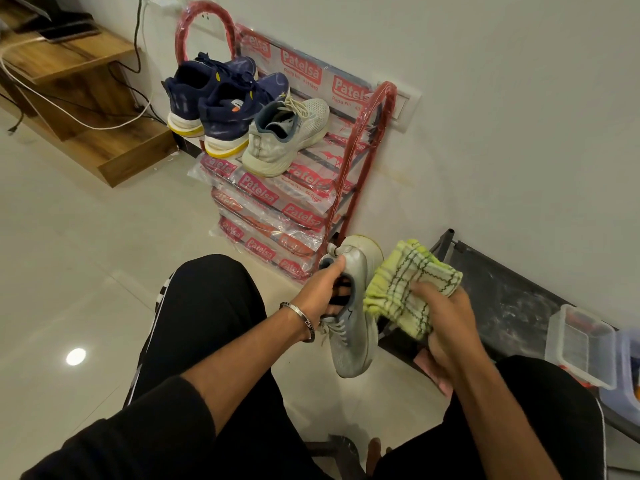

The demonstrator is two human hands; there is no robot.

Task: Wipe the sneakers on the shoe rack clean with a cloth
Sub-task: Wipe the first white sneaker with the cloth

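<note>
The person's left hand grips a grey sneaker by its collar, fingers inside the opening, toe pointing down. The right hand holds a bunched yellow-green checked cloth against the sneaker's side. On the red shoe rack, wrapping printed "Patelsa", stand two navy sneakers and one pale sneaker.

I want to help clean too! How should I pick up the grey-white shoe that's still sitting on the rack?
Take the grey-white sneaker by its heel collar, coming from the front of the shoe rack. Its heel faces outward and its opening faces up, so fingers can slip inside with the thumb behind the heel. The navy sneaker sits close on its left, so a sideways grip there looks cramped.
</note>
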